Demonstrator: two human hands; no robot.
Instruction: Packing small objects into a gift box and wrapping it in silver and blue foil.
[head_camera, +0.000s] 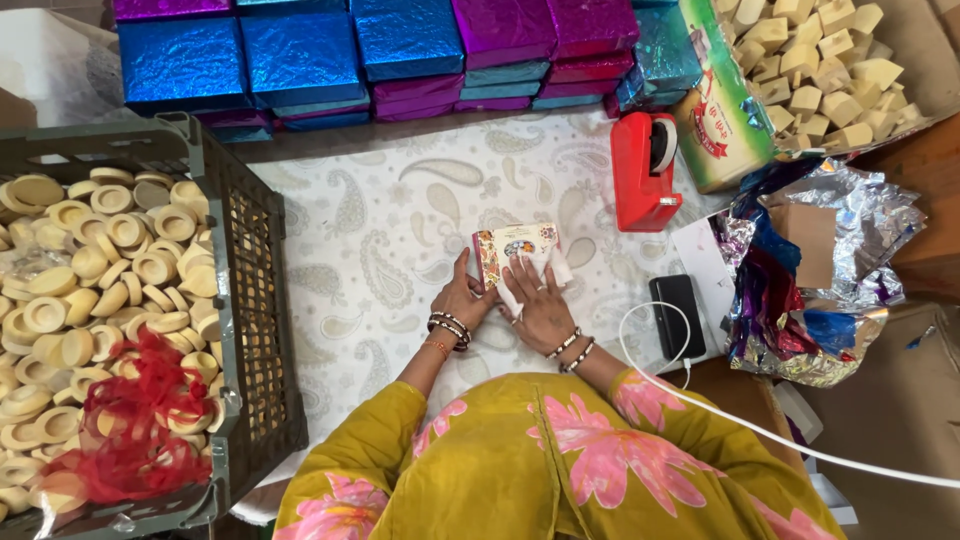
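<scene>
A small patterned cardboard box (518, 244) with floral print lies on the paisley cloth (380, 220) in front of me. My left hand (462, 297) grips the box's left end. My right hand (541, 303) lies flat on a piece of white paper (556, 270) just below the box, fingers touching the box's lower edge. Both wrists wear bangles.
A green plastic crate (245, 300) of round cream-coloured pieces and red netting (135, 430) sits left. Shiny blue and purple wrapped boxes (300, 55) line the back. A red tape dispenser (643, 168), a black phone (677, 315) with white cable, crumpled foil sheets (810, 270) and cream blocks (820, 60) lie right.
</scene>
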